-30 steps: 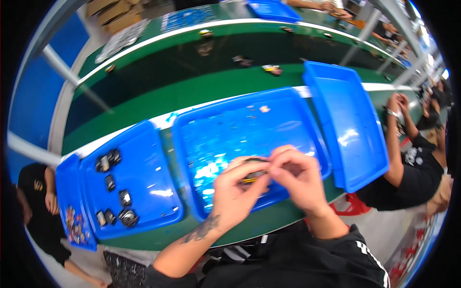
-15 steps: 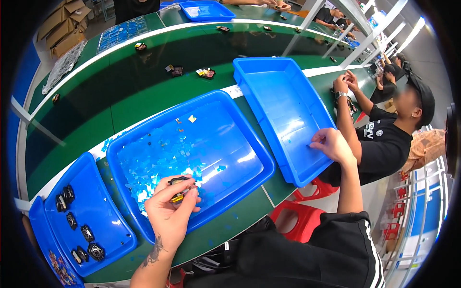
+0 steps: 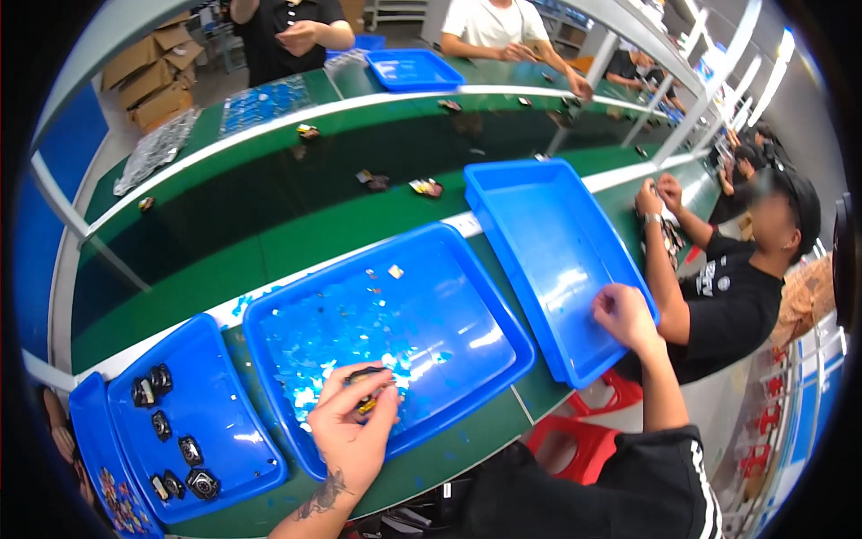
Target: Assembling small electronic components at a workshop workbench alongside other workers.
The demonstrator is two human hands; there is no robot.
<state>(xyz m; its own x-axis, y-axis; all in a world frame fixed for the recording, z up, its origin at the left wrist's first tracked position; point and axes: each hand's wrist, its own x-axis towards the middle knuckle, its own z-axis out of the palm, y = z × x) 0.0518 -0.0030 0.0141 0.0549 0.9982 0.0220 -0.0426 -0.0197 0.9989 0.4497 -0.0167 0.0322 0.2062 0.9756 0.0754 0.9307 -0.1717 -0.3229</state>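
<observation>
Holding a small gadget, black with a yellow patch, in the left hand, between thumb and fingers, above the near left part of the middle tray. Keeping the right hand to the right of the middle tray, over the near end of the right tray, with fingers curled in and narrow; cannot tell if gripping anything there. In the middle tray, mostly toward its left side, many scraps of blue film, plus a pale chip toward its far side. Just left of the middle tray, in the left tray, several black watch-like cases. Beyond the middle tray, on a long green surface, a few scattered parts. Right of the middle tray, past the right tray, a co-worker in black, with hands close together.
</observation>
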